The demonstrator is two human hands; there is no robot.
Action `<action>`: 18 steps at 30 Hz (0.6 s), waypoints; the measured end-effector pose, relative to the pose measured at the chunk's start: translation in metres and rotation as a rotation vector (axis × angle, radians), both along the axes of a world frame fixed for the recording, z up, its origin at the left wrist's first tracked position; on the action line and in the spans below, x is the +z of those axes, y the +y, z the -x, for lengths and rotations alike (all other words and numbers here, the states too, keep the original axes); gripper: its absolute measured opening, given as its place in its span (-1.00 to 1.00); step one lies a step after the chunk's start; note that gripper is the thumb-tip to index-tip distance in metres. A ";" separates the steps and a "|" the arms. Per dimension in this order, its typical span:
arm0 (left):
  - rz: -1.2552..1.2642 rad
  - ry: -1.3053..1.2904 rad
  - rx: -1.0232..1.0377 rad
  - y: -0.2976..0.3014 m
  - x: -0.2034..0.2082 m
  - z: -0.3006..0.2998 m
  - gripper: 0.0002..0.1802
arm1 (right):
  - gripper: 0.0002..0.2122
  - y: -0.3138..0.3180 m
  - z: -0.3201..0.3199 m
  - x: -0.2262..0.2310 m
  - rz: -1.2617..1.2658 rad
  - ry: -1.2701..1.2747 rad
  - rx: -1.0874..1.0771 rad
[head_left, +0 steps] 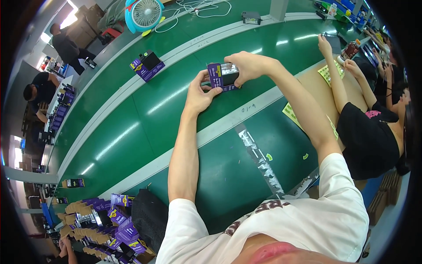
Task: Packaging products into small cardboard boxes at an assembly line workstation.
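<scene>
Over the green conveyor belt, both of my hands hold a small purple printed box [215, 75]. My left hand [198, 96] grips its left end, with the thumb along the near side and the fingers curled around the far side. A black block [230, 78] with a shiny silvery top shows at the box's right part; how far it sits inside, I cannot tell. My right hand [249, 66] closes on this block from the right, its thumb near the lower corner and its fingers over the far side.
Farther left on the belt stands another purple box with a black device [150, 60]. Many purple boxes [125, 231] are stacked at lower left beside a black mesh bag [149, 215]. A blue fan [145, 15] stands at the back. At right, a co-worker's arms [336, 79] reach over cardboard with yellow label sheets [324, 75].
</scene>
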State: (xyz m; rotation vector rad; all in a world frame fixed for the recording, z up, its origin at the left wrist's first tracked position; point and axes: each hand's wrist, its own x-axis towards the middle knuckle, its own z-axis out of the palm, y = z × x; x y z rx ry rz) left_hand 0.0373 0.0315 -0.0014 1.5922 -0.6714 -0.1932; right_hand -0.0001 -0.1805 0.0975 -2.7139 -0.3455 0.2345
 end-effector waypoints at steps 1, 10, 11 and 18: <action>0.000 -0.035 -0.003 -0.001 0.001 0.000 -0.40 | -0.44 -0.001 -0.002 -0.003 0.055 0.025 0.017; 0.077 0.016 0.119 0.004 0.005 0.000 -0.41 | -0.40 0.017 0.011 -0.036 -0.410 -0.278 -0.119; 0.095 0.023 0.140 0.004 0.005 0.000 -0.41 | -0.40 0.016 0.013 -0.049 -0.603 -0.333 -0.139; 0.191 -0.161 0.280 0.015 0.001 -0.010 -0.33 | -0.36 0.049 0.005 -0.106 -0.690 -0.465 -0.221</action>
